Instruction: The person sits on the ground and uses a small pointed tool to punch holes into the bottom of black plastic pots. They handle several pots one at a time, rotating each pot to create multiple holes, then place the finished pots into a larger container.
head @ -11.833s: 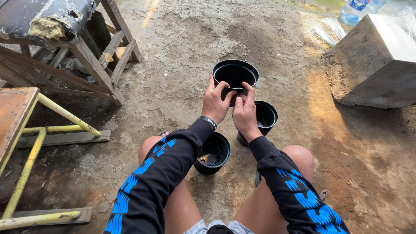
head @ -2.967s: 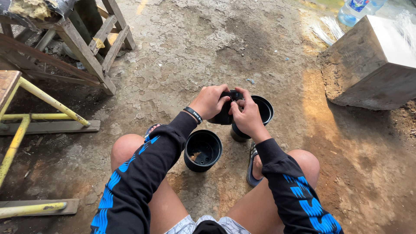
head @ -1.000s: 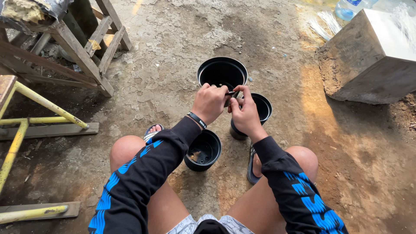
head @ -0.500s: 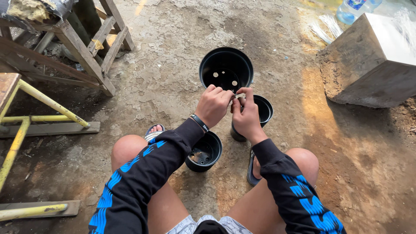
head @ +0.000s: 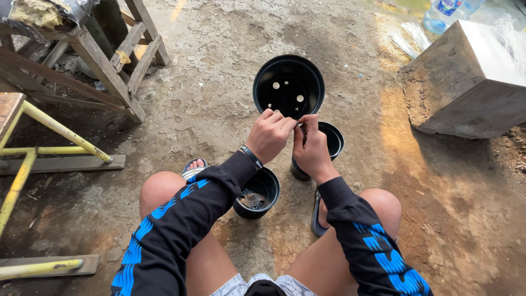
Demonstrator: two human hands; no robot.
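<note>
A large black plastic pot (head: 289,87) is tipped so that its inside faces me, with light showing through several holes in its bottom. My left hand (head: 270,134) and my right hand (head: 310,148) meet at its near rim, fingers pinched together on the edge. Something thin and small may sit between the fingertips, but it is too small to tell. A second black pot (head: 333,140) stands on the ground just behind my right hand. A third black pot (head: 257,193) stands between my knees, under my left wrist.
I squat on cracked bare earth. A wooden trestle (head: 104,66) and a yellow metal frame (head: 33,148) are on the left. A concrete block (head: 466,87) lies at the right, with a plastic water bottle (head: 446,11) beyond it.
Over the last second the large pot has stayed at my fingertips and now shows its holed bottom a little more squarely. My hands have barely moved.
</note>
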